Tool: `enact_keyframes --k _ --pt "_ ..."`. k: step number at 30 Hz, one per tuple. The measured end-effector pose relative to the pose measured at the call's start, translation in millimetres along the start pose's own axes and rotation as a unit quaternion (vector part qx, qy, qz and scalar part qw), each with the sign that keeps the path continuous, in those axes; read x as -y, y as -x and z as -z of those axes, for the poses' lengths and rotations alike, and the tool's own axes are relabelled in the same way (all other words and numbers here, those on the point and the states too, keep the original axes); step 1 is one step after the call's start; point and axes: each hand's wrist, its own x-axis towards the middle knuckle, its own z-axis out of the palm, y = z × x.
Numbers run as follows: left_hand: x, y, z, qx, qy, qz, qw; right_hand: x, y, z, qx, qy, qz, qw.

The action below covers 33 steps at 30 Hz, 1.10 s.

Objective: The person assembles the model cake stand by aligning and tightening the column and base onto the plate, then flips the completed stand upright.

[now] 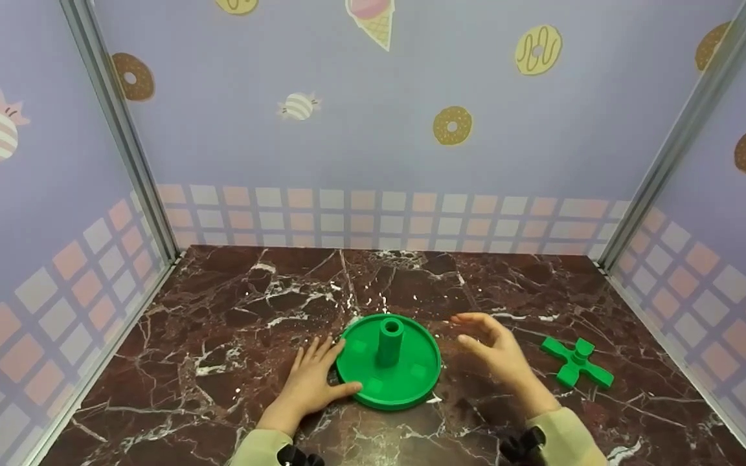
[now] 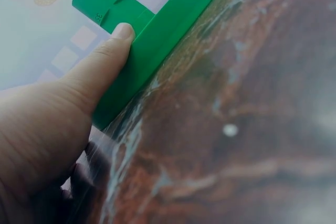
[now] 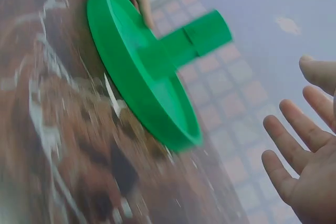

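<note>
A green round base (image 1: 418,382) with a raised rim lies on the table. A hollow green post (image 1: 391,343) stands upright at its middle; the left wrist view shows small markings on it. My left hand (image 1: 315,382) rests at the base's left side, fingers spread and fairly straight. Its thumb (image 2: 100,69) lies against the wall with the tip at the rim. To the right of the base, my right hand (image 1: 502,356) is held apart from it, holding nothing, with fingers spread (image 3: 299,156). A green cross-shaped piece (image 1: 579,362) with a short middle peg lies farther right.
The dark red marble table (image 1: 217,310) has white veins and small pale specks. Lilac walls with sweets and tile patterns (image 1: 373,220) enclose it at the back and both sides, with metal posts (image 1: 133,149) at the corners.
</note>
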Motion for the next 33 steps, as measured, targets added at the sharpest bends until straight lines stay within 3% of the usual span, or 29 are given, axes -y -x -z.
enact_keyframes --k 5,9,15,20,27,33 --pt "-0.6 0.2 -0.8 -0.002 0.0 -0.003 1.0 7.3 17.8 33.1 -0.05 0.014 -0.015 0.9985" --pt "-0.6 0.1 -0.6 -0.005 0.001 -0.006 1.0 11.2 31.1 63.8 -0.087 0.055 -0.018 0.9945" --pt "-0.5 0.0 -0.7 -0.004 -0.002 -0.003 1.0 13.6 50.5 107.5 -0.106 0.106 -0.045 0.9876" --pt "-1.0 0.7 0.2 -0.001 -0.001 -0.006 1.0 5.8 64.5 140.5 -0.128 0.092 -0.082 0.9842" --pt "-0.9 1.0 0.2 -0.004 -0.004 -0.008 1.0 -17.4 77.9 179.0 -0.168 0.156 -0.106 0.9674" --pt "-1.5 2.5 0.4 -0.006 -0.002 -0.01 0.9999 -36.3 88.7 195.9 -0.18 0.194 -0.161 0.9509"
